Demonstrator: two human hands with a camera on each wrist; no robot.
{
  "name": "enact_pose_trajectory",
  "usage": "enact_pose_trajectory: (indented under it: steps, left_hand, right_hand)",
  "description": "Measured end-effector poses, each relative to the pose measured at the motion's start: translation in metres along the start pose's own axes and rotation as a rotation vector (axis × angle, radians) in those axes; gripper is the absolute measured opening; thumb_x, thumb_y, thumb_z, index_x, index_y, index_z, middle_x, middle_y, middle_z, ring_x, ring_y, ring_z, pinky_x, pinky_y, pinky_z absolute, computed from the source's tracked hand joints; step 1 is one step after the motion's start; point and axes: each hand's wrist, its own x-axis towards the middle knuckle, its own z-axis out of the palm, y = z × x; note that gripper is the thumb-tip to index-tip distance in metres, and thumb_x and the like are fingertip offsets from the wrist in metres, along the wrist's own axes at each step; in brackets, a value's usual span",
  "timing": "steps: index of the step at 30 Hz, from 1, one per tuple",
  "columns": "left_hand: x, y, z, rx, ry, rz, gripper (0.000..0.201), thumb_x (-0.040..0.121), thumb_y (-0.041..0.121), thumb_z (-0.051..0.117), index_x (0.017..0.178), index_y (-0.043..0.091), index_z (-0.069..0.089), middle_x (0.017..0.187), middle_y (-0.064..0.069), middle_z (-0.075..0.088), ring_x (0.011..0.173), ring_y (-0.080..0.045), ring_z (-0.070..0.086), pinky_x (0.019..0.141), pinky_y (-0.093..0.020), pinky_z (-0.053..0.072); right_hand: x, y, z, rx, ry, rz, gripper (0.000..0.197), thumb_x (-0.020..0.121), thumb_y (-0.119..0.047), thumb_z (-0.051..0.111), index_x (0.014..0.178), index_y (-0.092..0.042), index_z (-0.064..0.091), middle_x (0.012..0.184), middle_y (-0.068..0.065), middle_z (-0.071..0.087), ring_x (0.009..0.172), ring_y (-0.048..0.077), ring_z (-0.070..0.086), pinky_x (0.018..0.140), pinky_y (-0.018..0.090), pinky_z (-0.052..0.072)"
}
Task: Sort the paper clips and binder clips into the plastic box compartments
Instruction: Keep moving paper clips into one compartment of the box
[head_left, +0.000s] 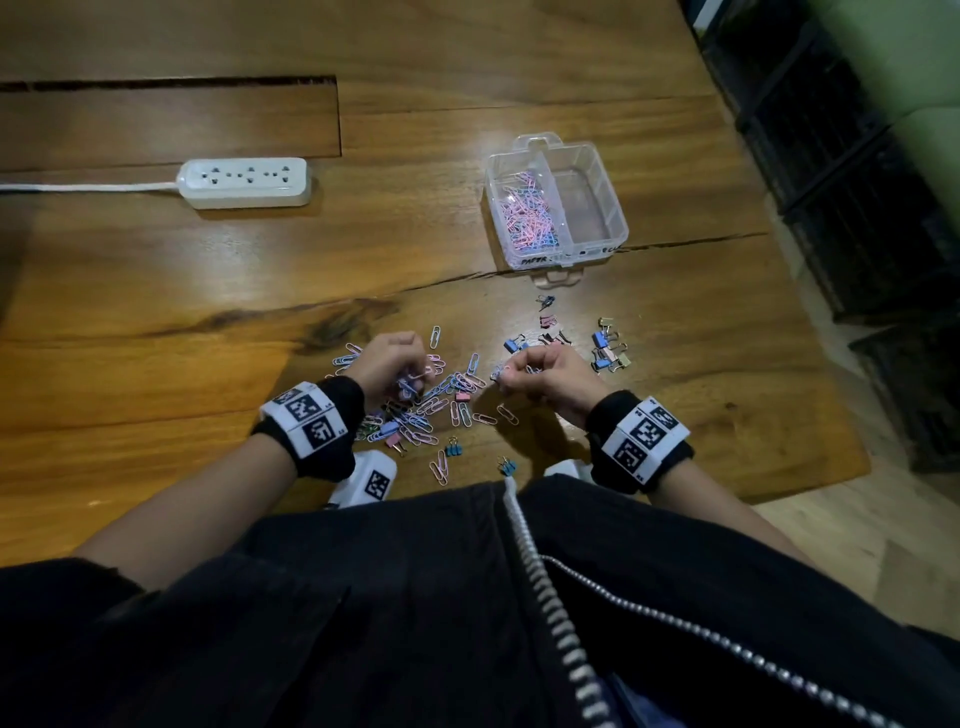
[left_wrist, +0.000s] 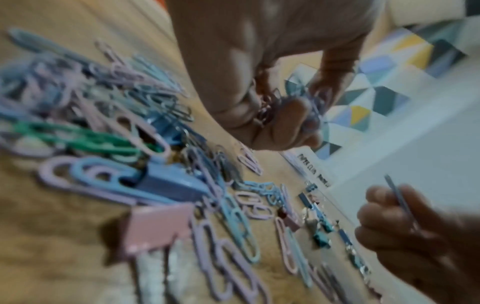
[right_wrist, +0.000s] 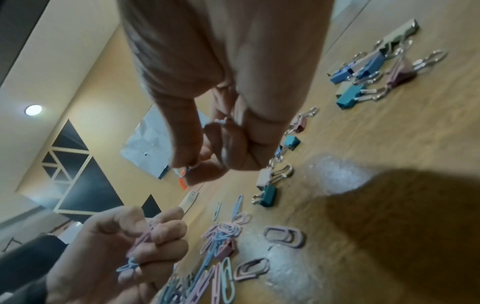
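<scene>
Currently both hands are working over one wooden table (head_left: 156, 312). Left hand (head_left: 387, 364): fingers curling round a bunch of paper clips (left_wrist: 272, 107). Right hand (head_left: 545, 371): thumb and fingertips pinching a few paper clips; exact number cannot be told. Loose paper clips (head_left: 441, 400): dozens, pink and blue, lying between the hands, too tangled to count. Binder clips (head_left: 605, 345): about a dozen, lying right of the pile. Plastic box (head_left: 605, 171): one, two compartments, left one holding paper clips. Power strip (head_left: 244, 182): one.

A black zip-front jacket (head_left: 363, 623) with silver teeth; above it, black wristbands (head_left: 322, 441) carrying white black-patterned marker blocks (head_left: 306, 415).
</scene>
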Motion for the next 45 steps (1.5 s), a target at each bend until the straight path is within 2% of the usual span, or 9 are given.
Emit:
enact_pose_trajectory:
  steps: [7, 12, 17, 20, 22, 29, 32, 40, 45]
  left_hand:
    - [0.004, 0.004, -0.001, -0.320, -0.072, -0.145, 0.030, 0.078, -0.008, 0.023, 0.074, 0.008, 0.048, 0.052, -0.002, 0.052, 0.035, -0.008, 0.041, 0.031, -0.011, 0.031]
    - [0.011, 0.016, 0.001, -0.176, -0.033, -0.175, 0.024, 0.090, 0.010, 0.035, 0.070, 0.011, 0.048, 0.059, -0.001, 0.046, 0.035, -0.006, 0.043, 0.037, -0.014, 0.033]
    - [0.021, 0.025, 0.008, 0.886, 0.130, 0.106, 0.025, 0.098, 0.027, 0.035, 0.091, 0.008, 0.051, 0.084, -0.008, 0.054, 0.076, -0.019, 0.045, 0.064, -0.028, 0.035]
    - [0.029, 0.023, 0.007, 1.031, 0.122, 0.140, 0.034, 0.093, 0.035, 0.045, 0.108, 0.005, 0.050, 0.107, -0.014, 0.056, 0.087, -0.021, 0.048, 0.080, -0.034, 0.042]
    - [0.032, 0.023, 0.006, 1.089, 0.080, 0.109, 0.045, 0.086, 0.042, 0.055, 0.112, 0.007, 0.048, 0.116, -0.013, 0.051, 0.096, -0.023, 0.051, 0.084, -0.035, 0.043]
    - [0.018, 0.012, 0.007, 1.274, -0.110, 0.112, 0.081, 0.060, 0.054, 0.076, 0.118, 0.009, 0.042, 0.119, -0.009, 0.045, 0.098, -0.018, 0.045, 0.088, -0.032, 0.043]
    - [0.006, 0.000, 0.008, 1.305, -0.150, 0.140, 0.070, 0.067, 0.045, 0.074, 0.118, 0.008, 0.042, 0.121, -0.009, 0.045, 0.102, -0.020, 0.047, 0.088, -0.031, 0.041]
    - [-0.008, -0.014, 0.015, 1.355, -0.184, 0.199, 0.036, 0.091, 0.034, 0.050, 0.112, 0.004, 0.048, 0.118, -0.013, 0.048, 0.106, -0.027, 0.050, 0.088, -0.033, 0.040]
    - [-0.007, -0.011, 0.009, 1.258, -0.168, 0.182, 0.028, 0.093, 0.035, 0.044, 0.099, 0.008, 0.049, 0.107, -0.011, 0.048, 0.095, -0.023, 0.050, 0.083, -0.031, 0.039]
  right_hand:
    - [-0.004, -0.002, 0.001, 0.259, -0.144, 0.075, 0.028, 0.090, 0.003, 0.039, 0.089, -0.013, 0.062, 0.053, -0.004, 0.057, 0.050, 0.005, 0.051, 0.049, 0.015, 0.038]
    - [-0.009, -0.001, 0.001, 0.322, -0.132, 0.225, 0.031, 0.094, -0.021, 0.034, 0.070, -0.012, 0.053, 0.061, 0.000, 0.048, 0.049, 0.010, 0.044, 0.046, 0.018, 0.036]
    - [-0.015, 0.007, 0.016, -0.526, 0.074, 0.121, 0.029, 0.088, -0.038, 0.051, 0.075, -0.013, 0.049, 0.074, 0.004, 0.050, 0.067, 0.015, 0.047, 0.060, 0.023, 0.037]
    - [-0.015, 0.017, 0.026, -1.042, 0.120, -0.008, 0.039, 0.079, -0.045, 0.061, 0.095, -0.010, 0.050, 0.092, 0.005, 0.051, 0.080, 0.017, 0.047, 0.062, 0.021, 0.038]
    - [-0.015, 0.019, 0.031, -1.123, 0.100, -0.042, 0.046, 0.079, -0.041, 0.062, 0.107, -0.007, 0.048, 0.103, 0.008, 0.052, 0.089, 0.019, 0.048, 0.075, 0.026, 0.040]
    - [-0.010, 0.020, 0.035, -1.103, -0.038, -0.096, 0.016, 0.089, -0.017, 0.051, 0.101, -0.006, 0.054, 0.110, 0.011, 0.052, 0.098, 0.024, 0.051, 0.088, 0.033, 0.045]
    - [-0.009, 0.017, 0.032, -1.018, -0.054, -0.080, 0.008, 0.089, -0.013, 0.050, 0.082, -0.015, 0.048, 0.093, 0.003, 0.047, 0.087, 0.019, 0.048, 0.071, 0.022, 0.042]
    - [0.009, -0.008, 0.018, -0.084, -0.001, -0.057, 0.024, 0.085, 0.003, 0.049, 0.078, -0.020, 0.049, 0.077, -0.003, 0.051, 0.064, 0.010, 0.048, 0.055, 0.016, 0.041]
    - [0.022, -0.017, 0.029, -0.566, 0.113, -0.038, 0.011, 0.090, -0.007, 0.047, 0.086, -0.013, 0.055, 0.080, -0.001, 0.054, 0.072, 0.015, 0.051, 0.057, 0.020, 0.042]
